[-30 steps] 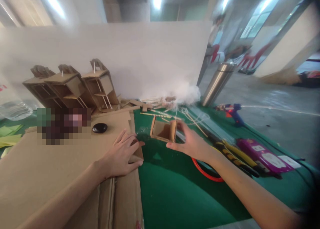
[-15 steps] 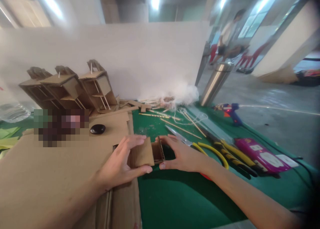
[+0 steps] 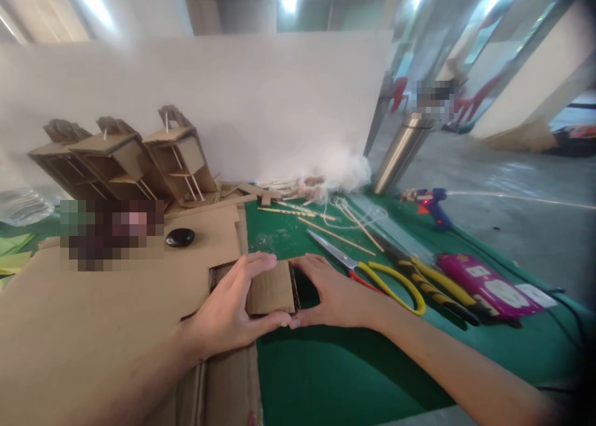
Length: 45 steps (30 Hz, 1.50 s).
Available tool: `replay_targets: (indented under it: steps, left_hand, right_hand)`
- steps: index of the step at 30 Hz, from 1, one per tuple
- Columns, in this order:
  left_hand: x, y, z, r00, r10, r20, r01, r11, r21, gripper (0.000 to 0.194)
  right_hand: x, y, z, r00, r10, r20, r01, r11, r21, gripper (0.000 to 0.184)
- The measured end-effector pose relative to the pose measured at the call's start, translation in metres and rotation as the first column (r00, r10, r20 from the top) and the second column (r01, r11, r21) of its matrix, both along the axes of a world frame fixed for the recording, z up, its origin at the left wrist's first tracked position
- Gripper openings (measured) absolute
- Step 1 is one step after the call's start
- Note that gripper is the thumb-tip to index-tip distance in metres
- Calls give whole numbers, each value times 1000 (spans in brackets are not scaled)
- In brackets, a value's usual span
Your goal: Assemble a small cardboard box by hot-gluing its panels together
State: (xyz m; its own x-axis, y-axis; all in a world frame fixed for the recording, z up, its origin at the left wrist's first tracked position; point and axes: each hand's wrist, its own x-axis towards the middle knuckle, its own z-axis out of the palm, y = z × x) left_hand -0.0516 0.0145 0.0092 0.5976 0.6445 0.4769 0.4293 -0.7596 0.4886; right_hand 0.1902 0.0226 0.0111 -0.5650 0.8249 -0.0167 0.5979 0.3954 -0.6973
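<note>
Cardboard box [image 3: 272, 292], small and open-sided, sits at the sheet's [image 3: 93, 326] right edge on the green worktop [image 3: 335, 370]. Left hand [image 3: 230, 311] fingers clamp its top and bottom; right hand [image 3: 333, 292] fingers cup its open end, steadying it. Scissors [image 3: 372, 274] lie just beside.
</note>
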Motion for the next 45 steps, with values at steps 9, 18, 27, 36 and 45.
replay_targets:
  steps: [9,18,27,36,45]
  left_hand:
    - [2,1,1,1000,17,-13,-18,997,-74,71]
    - [7,1,6,994,-69,-87,69,998,-4,58]
    - [7,0,12,981,-104,-166,105,995,-3,36]
    - [-2,-1,12,972,-170,-160,159,984,-75,32]
    - [-1,3,7,979,-201,-35,195,972,-129,43]
  right_hand:
    - [-1,-2,2,1000,-1,-22,0,999,-39,92]
    - [-1,-2,-1,999,-2,-39,1,1000,-8,92]
    - [-3,-2,3,999,-1,-39,-1,999,-45,83]
    - [-1,-1,-3,1000,-9,-28,8,1000,-23,91]
    - [-1,0,-1,1000,-11,2,11,1000,-28,90]
